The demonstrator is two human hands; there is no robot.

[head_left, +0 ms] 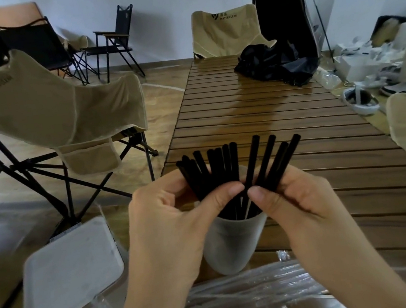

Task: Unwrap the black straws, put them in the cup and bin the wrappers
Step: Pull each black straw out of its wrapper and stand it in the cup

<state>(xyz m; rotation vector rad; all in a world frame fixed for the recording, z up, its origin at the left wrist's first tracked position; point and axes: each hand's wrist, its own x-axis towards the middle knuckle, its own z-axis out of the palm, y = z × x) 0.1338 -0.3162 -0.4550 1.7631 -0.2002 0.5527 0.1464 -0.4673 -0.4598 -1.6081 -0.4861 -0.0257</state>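
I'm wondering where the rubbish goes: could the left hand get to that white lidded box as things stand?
Probably yes. The white lidded box sits just off the left hand's side with nothing between, but that hand's grip is busy with the black straws, so it must let go first.

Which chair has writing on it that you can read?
The tan chair at the far end of the wooden table. Its back reads WATER CLEAR. The tan one on the left and the black ones show no readable words.

Black straws [227, 168]; frosted grey cup [231, 243]
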